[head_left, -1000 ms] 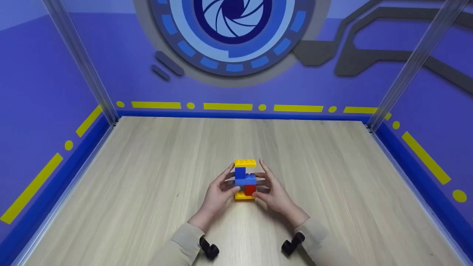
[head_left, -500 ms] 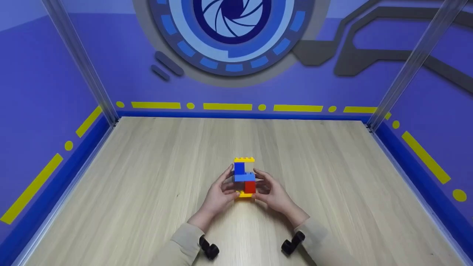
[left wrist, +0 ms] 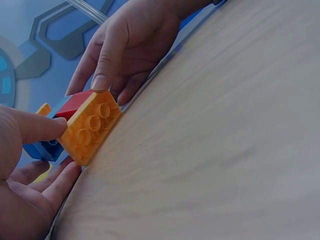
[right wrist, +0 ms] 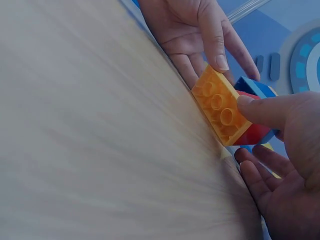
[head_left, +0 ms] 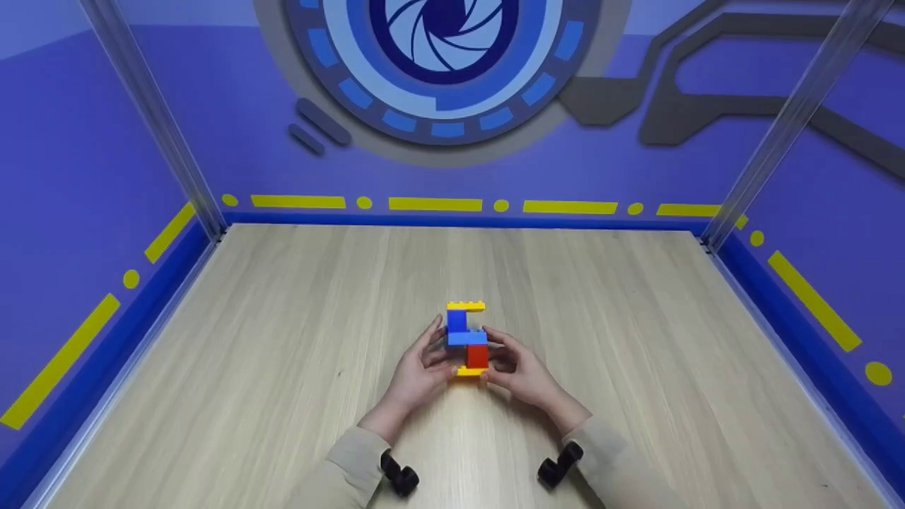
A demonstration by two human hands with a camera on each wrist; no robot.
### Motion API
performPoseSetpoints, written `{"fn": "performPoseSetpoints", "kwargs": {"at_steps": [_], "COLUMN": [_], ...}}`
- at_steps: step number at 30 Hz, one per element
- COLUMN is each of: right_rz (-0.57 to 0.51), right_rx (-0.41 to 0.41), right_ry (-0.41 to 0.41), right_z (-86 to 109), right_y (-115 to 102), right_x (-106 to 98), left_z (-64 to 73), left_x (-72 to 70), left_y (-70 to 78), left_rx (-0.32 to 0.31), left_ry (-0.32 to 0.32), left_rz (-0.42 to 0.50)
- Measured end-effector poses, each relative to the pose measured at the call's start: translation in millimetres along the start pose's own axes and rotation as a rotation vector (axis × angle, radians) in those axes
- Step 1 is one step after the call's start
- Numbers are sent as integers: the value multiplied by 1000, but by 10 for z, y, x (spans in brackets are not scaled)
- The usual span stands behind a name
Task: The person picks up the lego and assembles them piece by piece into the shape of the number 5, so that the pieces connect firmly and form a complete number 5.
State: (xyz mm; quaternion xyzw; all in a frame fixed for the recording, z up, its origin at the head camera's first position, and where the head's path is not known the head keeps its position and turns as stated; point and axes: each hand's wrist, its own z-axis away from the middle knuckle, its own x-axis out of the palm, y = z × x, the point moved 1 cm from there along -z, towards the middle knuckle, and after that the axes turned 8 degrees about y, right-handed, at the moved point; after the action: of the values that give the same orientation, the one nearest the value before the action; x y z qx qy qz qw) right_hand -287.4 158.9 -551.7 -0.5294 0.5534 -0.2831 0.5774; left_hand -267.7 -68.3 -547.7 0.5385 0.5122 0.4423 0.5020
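Note:
Both hands hold a small stack of toy building bricks (head_left: pixel 467 338) at the middle front of the table. From the bottom it has a yellow brick (head_left: pixel 470 371), a red brick (head_left: pixel 477 356) on the right, a light blue one, a dark blue one on the left, and a yellow one on top. My left hand (head_left: pixel 420 378) grips the left side, thumb at the bottom yellow brick. My right hand (head_left: pixel 523 375) grips the right side likewise, fingers partly hidden behind. Both wrist views show the hollow underside of the bottom yellow brick (left wrist: pixel 92 127), tilted toward the cameras.
The wood-grain table (head_left: pixel 283 318) stretches out around the hands. Blue printed walls (head_left: pixel 212 127) with yellow dashes enclose it at the back and sides, with clear corner posts. Black wrist mounts (head_left: pixel 401 475) sit by the beige sleeves.
The stack has tipped back so its front face shows more and its top less, shifting slightly up and left. My right index finger has come down from raised to the stack's side.

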Motion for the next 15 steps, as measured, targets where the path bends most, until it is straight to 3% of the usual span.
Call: {"fn": "performPoseSetpoints", "kwargs": {"at_steps": [7,15], "right_rz": [-47,30], "right_rx": [-16,-3], "right_ry": [-5,-9], "right_z": [-10,-6], "right_y": [24,13], "right_x": [3,7], "left_z": [-15,-3], "left_x": [-5,-6], "left_y": [-15,-5], "left_rx": [27,-7], "left_ry": [-13,18], "left_rz": [52,4]}}
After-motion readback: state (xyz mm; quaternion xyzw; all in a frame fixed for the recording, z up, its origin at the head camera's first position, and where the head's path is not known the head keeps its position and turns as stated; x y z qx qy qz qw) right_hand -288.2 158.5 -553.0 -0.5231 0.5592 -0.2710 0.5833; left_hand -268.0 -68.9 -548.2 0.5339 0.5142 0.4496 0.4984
